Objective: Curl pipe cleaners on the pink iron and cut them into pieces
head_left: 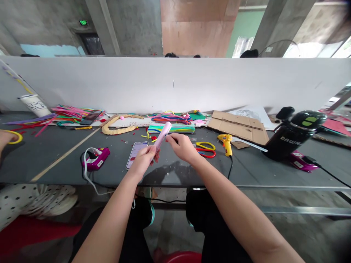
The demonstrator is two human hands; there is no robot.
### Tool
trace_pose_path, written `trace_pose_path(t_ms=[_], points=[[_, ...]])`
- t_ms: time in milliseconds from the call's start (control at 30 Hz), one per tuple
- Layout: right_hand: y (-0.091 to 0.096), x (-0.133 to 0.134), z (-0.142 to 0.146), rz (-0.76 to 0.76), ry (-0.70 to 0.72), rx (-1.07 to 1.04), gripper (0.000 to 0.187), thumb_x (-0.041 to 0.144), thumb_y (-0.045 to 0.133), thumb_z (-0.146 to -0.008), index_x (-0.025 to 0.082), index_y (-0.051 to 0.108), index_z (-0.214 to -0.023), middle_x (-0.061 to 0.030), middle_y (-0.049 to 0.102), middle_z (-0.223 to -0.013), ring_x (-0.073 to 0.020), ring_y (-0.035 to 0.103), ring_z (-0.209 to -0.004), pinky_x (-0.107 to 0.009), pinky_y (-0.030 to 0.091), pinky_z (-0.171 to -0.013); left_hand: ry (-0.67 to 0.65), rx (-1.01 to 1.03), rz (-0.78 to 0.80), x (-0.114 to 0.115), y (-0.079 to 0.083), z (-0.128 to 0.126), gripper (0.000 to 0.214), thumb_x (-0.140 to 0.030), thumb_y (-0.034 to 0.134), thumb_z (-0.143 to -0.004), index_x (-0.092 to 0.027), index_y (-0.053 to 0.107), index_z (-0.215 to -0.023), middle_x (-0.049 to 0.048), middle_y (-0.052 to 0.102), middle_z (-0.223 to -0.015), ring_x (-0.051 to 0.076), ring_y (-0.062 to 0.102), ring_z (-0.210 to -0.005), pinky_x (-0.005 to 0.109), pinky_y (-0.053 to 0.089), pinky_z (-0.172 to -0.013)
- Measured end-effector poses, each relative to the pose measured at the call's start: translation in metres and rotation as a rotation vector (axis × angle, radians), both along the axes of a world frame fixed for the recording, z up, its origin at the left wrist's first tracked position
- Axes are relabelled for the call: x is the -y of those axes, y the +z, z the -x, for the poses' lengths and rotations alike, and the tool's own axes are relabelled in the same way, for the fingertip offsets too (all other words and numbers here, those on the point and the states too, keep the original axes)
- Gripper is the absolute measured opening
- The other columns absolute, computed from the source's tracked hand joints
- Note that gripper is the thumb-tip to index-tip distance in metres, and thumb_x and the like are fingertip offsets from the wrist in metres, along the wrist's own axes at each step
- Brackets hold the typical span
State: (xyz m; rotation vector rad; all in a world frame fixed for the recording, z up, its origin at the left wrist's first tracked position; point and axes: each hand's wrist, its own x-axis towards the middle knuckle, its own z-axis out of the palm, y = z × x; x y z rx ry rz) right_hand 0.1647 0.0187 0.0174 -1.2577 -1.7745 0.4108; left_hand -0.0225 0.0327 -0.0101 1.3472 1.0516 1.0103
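My left hand [148,155] is closed around the lower part of a pale pink rod [163,132], which has a rounded upper end and tilts up to the right over the table. Just right of the rod is my right hand [181,146], its fingers curled in a pinch. Whatever they hold is too small or hidden to name. A phone [132,155] with its screen lit lies under and beside my left hand. Scissors with yellow and red handles [207,149] rest to the right of my right hand. Behind the rod is a bundle of green and other coloured pipe cleaners [181,128].
A yellow glue gun [226,143], flattened cardboard [238,126] and a black bottle [287,138] stand or lie to the right. Leftward are a purple power strip [99,159], a tan curved shape [116,130] and pink pipe cleaners [71,113]. Another person's hand [6,139] holds yellow-handled scissors.
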Motion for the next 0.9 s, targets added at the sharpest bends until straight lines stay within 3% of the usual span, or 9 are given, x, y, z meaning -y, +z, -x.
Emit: trace_pose_path(t_ms=[167,333,467,567,700,900], points=[[0.000,0.003,0.001,0.018,0.033,0.033,0.032,0.037,0.043,-0.097,0.018,0.055,-0.073,0.0002,0.055,-0.068,-0.0127,0.044,-0.063,-0.024,0.030,-0.060,0.059,-0.009,-0.040,-0.002,-0.007,-0.001,0.028,-0.043,0.066,-0.079,-0.015,0.067,-0.076,0.0051,0.061,-0.065,0.014,0.056,-0.056,0.024,0.041,-0.051],[-0.001,0.001,-0.001,0.004,0.031,0.011,0.029,0.033,0.042,-0.096,0.018,0.061,-0.080,-0.0027,0.063,-0.078,-0.0144,0.052,-0.071,-0.024,0.035,-0.067,0.223,0.034,-0.052,-0.011,-0.008,0.003,0.023,-0.038,0.069,-0.076,-0.015,0.066,-0.075,0.0010,0.055,-0.061,0.009,0.046,-0.048,0.020,0.030,-0.043],[0.002,-0.003,-0.019,-0.023,-0.035,-0.042,0.029,0.033,0.044,-0.094,0.017,0.063,-0.079,-0.0018,0.061,-0.072,-0.0144,0.052,-0.069,-0.024,0.036,-0.066,0.390,0.216,-0.024,-0.030,0.001,0.027,0.015,-0.028,0.063,-0.076,-0.013,0.063,-0.074,-0.0011,0.051,-0.057,0.006,0.041,-0.043,0.018,0.028,-0.040],[0.004,-0.007,-0.038,-0.017,-0.118,-0.088,0.032,0.037,0.045,-0.094,0.016,0.063,-0.077,0.0001,0.051,-0.063,-0.0137,0.046,-0.062,-0.025,0.033,-0.061,0.499,0.345,0.003,-0.039,0.010,0.049,0.019,-0.030,0.057,-0.081,-0.013,0.061,-0.075,-0.0019,0.049,-0.056,0.006,0.041,-0.043,0.018,0.028,-0.040],[0.001,-0.011,-0.046,0.002,-0.125,-0.135,0.035,0.041,0.044,-0.094,0.016,0.065,-0.080,0.0006,0.047,-0.062,-0.0137,0.043,-0.060,-0.025,0.032,-0.059,0.310,0.307,-0.003,-0.031,0.012,0.052,0.025,-0.034,0.063,-0.080,-0.010,0.067,-0.085,0.0023,0.057,-0.066,0.008,0.049,-0.050,0.019,0.035,-0.044],[-0.002,-0.012,-0.026,0.025,-0.095,-0.135,0.036,0.042,0.045,-0.094,0.015,0.067,-0.083,-0.0007,0.054,-0.066,-0.0138,0.045,-0.063,-0.025,0.033,-0.061,0.033,0.214,-0.019,-0.006,-0.001,0.008,0.033,-0.042,0.070,-0.076,-0.012,0.069,-0.092,0.0040,0.061,-0.073,0.010,0.052,-0.055,0.021,0.037,-0.046]])
